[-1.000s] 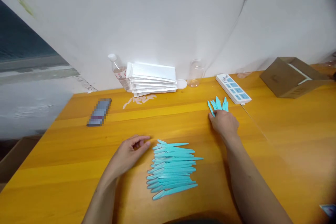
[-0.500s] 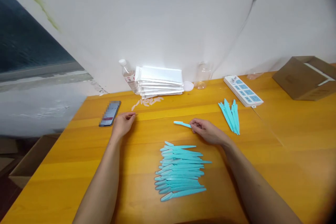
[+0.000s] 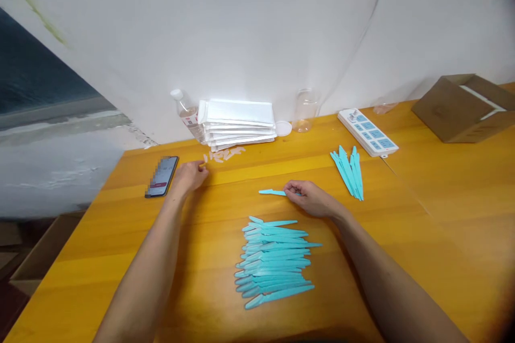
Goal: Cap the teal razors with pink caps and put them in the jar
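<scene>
My right hand (image 3: 308, 197) pinches a light-blue eyebrow razor (image 3: 271, 192) by its handle, its head pointing left, over the middle of the table. My left hand (image 3: 192, 176) is at the near left edge of some small clear blade caps (image 3: 227, 154); its fingers are curled together, and whether they hold a cap I cannot make out. Nearer to me lies a large pile of the same razors (image 3: 277, 262), side by side with heads to the left. A smaller fan of razors (image 3: 349, 172) rests to the right of my right hand.
A phone (image 3: 162, 177) lies beside my left wrist. Along the wall stand a water bottle (image 3: 189, 118), stacked white padded envelopes (image 3: 239, 112), a round lid (image 3: 283, 128), a clear jar (image 3: 304, 112), a power strip (image 3: 368, 133) and a cardboard box (image 3: 450, 110). Another box (image 3: 44, 252) sits below the table's left edge.
My left hand has moved closer to the clear caps, its fingers curling downward. My right hand still holds the razor, which has turned slightly. The whole view has shifted a little.
</scene>
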